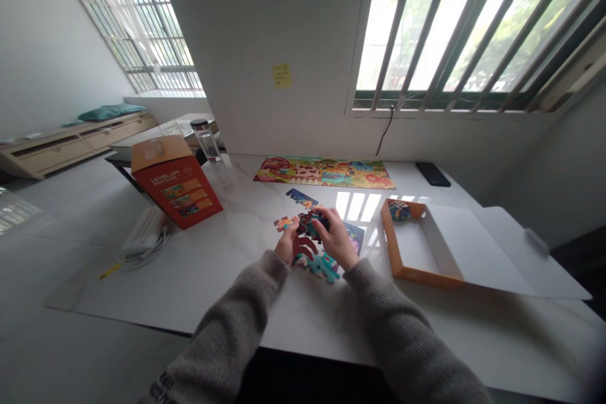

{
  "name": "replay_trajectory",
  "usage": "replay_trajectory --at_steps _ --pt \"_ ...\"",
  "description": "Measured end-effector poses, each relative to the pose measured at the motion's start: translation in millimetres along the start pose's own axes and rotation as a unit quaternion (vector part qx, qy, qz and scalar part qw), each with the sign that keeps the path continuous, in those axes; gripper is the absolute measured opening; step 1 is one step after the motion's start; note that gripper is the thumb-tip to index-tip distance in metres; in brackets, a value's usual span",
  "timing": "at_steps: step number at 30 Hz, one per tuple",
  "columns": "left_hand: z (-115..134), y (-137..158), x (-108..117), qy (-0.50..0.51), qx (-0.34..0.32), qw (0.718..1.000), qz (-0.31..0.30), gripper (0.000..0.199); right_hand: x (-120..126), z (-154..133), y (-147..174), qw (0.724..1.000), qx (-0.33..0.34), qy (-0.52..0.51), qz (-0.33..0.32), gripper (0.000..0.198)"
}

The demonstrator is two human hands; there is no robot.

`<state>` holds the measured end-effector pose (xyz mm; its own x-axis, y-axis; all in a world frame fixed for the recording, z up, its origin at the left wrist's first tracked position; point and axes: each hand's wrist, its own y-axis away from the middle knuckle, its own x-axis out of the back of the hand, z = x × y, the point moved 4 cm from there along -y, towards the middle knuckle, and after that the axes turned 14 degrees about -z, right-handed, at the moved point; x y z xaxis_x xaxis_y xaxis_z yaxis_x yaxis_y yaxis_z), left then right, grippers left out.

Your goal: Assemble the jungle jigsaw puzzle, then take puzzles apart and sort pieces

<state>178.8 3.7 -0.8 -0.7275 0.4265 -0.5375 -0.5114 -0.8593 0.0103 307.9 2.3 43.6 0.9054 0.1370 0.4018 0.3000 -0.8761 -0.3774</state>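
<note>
Above the middle of the white table, dark puzzle pieces [310,223] with red and teal print are held between my two hands. My left hand [288,245] grips them from the left, with its lower fingers curled beneath. From the right, my right hand [338,238] closes its thumb and fingers on them, hiding part of them. Just below my hands lie turquoise puzzle pieces [324,267]. An orange piece [284,223] sits by my left fingers, and a dark blue strip of pieces [297,196] lies beyond. Purple-blue pieces [356,237] show partly behind my right hand.
A long, colourful puzzle picture [326,173] lies near the wall. An opened orange box [395,252] with a few pieces in its corner is on the right, a phone [432,174] behind it. At left stand a red puzzle box [182,186], a glass bottle [207,142] and a power strip [143,230].
</note>
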Motion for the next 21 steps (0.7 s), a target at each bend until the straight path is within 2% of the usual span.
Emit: replay_trajectory --at_steps 3,5,7,12,14,16,18,21 --pt "1 4 -8 0.048 0.05 0.997 -0.024 0.064 -6 -6 5 0.999 0.016 0.046 0.005 0.023" --pt "-3 5 -10 0.059 0.094 0.994 -0.001 0.07 -11 -13 7 0.995 0.053 0.078 -0.019 0.026" --pt "-6 5 -10 0.066 0.117 0.99 0.033 0.066 -16 -19 9 0.989 0.085 0.112 -0.049 0.034" --pt "-7 4 -13 0.117 0.031 0.988 0.093 0.031 -8 -33 18 0.962 0.08 0.242 -0.101 0.049" --pt "-9 4 -16 0.111 0.014 0.991 0.08 0.026 3 -39 24 0.946 0.062 0.288 -0.135 0.052" --pt "-13 5 -22 0.096 0.015 0.994 0.041 0.027 14 -46 32 0.929 0.04 0.325 -0.173 0.05" --pt "-18 5 -31 0.084 0.014 0.996 -0.002 0.031 23 -52 40 0.913 0.024 0.354 -0.201 0.045" --pt "-22 5 -46 0.064 0.003 0.996 -0.053 0.041 28 -59 50 0.899 0.034 0.373 -0.228 0.038"
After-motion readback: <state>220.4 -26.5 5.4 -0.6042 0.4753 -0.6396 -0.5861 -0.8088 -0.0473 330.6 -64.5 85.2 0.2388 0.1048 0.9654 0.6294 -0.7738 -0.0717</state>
